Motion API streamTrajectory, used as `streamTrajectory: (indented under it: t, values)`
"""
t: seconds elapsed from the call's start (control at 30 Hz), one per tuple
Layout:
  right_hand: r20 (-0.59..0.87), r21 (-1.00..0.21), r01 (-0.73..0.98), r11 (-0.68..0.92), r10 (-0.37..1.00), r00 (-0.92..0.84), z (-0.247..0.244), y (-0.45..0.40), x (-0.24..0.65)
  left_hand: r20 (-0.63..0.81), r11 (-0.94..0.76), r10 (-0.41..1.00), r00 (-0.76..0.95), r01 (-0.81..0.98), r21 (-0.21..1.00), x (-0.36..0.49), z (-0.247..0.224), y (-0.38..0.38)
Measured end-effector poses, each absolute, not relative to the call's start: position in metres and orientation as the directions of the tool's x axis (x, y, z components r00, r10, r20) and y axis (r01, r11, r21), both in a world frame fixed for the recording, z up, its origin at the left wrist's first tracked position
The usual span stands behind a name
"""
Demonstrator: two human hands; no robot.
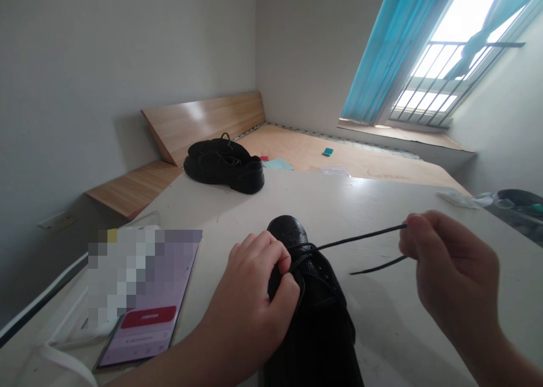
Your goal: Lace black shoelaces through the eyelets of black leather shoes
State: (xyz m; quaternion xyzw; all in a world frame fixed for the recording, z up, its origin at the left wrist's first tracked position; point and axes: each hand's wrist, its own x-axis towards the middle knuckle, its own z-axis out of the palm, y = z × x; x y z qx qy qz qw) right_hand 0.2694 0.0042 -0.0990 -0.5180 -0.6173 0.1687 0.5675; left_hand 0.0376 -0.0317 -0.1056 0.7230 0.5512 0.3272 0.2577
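A black leather shoe stands on the white table with its toe pointing away from me. My left hand is closed on the left side of the shoe by the eyelets, thumb and forefinger pinching its edge. Off to the right, my right hand pinches a black shoelace. The lace runs nearly straight from the eyelets to my fingers, and its loose end hangs back to the left below them. What lies under my left fingers is partly hidden.
Another black shoe or pair sits at the table's far left. A phone lies at the near left beside a white cable. Beyond the white table is a bed with a small green packet. A clear plastic wrapper rests at the right edge.
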Motion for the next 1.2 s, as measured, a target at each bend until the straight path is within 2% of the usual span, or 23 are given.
streamTrajectory:
  t: [0.07,0.13,0.2,0.33,0.47,0.53,0.63,0.73,0.8,0.87,0.93,1.0,1.07,1.13,1.2]
  values:
    - [0.640,-0.597,0.681,0.424,0.763,0.087,-0.103,0.004,0.270,0.205,-0.251,0.968,0.146,0.593,0.765,0.037,-0.106,-0.033]
    - [0.609,-0.546,0.695,0.468,0.791,-0.054,-0.107,0.005,0.267,0.200,-0.220,0.975,0.097,0.543,0.810,0.036,-0.107,-0.034]
    - [0.471,-0.627,0.613,0.480,0.861,-0.192,-0.112,0.007,0.263,0.162,-0.170,0.985,0.060,0.476,0.863,0.035,-0.108,-0.034]
    - [0.207,-0.796,0.482,0.365,0.914,-0.349,-0.121,0.009,0.251,0.086,-0.094,0.996,0.039,0.316,0.944,0.035,-0.110,-0.031]
    - [0.072,-0.919,0.334,0.209,0.923,-0.377,-0.129,0.008,0.245,0.096,-0.093,0.995,0.000,0.254,0.963,0.036,-0.106,-0.030]
    - [0.034,-0.938,0.308,0.158,0.928,-0.372,-0.132,0.008,0.245,0.099,-0.094,0.995,0.002,0.318,0.944,0.036,-0.103,-0.031]
    - [0.019,-0.923,0.347,0.166,0.921,-0.390,-0.136,0.009,0.244,0.147,-0.164,0.986,0.077,0.594,0.788,0.034,-0.101,-0.031]
    - [0.050,-0.866,0.443,0.231,0.922,-0.383,-0.137,0.009,0.243,0.129,-0.193,0.980,0.149,0.857,0.477,0.029,-0.102,-0.029]
    - [0.062,-0.839,0.482,0.252,0.924,-0.377,-0.136,0.008,0.243,0.094,-0.160,0.986,0.138,0.939,0.303,0.026,-0.101,-0.027]
    - [0.069,-0.834,0.486,0.262,0.923,-0.379,-0.135,0.007,0.243,0.112,-0.168,0.983,0.143,0.951,0.260,0.024,-0.099,-0.026]
    - [0.078,-0.837,0.476,0.270,0.920,-0.385,-0.134,0.007,0.243,0.200,-0.257,0.961,0.189,0.879,0.401,0.024,-0.096,-0.028]
    - [0.086,-0.842,0.463,0.277,0.916,-0.391,-0.134,0.007,0.243,0.333,-0.370,0.922,0.198,0.704,0.606,0.026,-0.093,-0.030]
    - [0.091,-0.850,0.448,0.278,0.915,-0.394,-0.134,0.008,0.242,0.412,-0.415,0.903,0.123,0.503,0.758,0.027,-0.092,-0.032]
    - [0.102,-0.861,0.425,0.280,0.913,-0.396,-0.134,0.009,0.242,0.381,-0.370,0.925,0.019,0.287,0.884,0.028,-0.092,-0.032]
    - [0.107,-0.873,0.401,0.277,0.911,-0.397,-0.135,0.010,0.242,0.272,-0.272,0.962,-0.037,0.004,0.962,0.028,-0.092,-0.031]
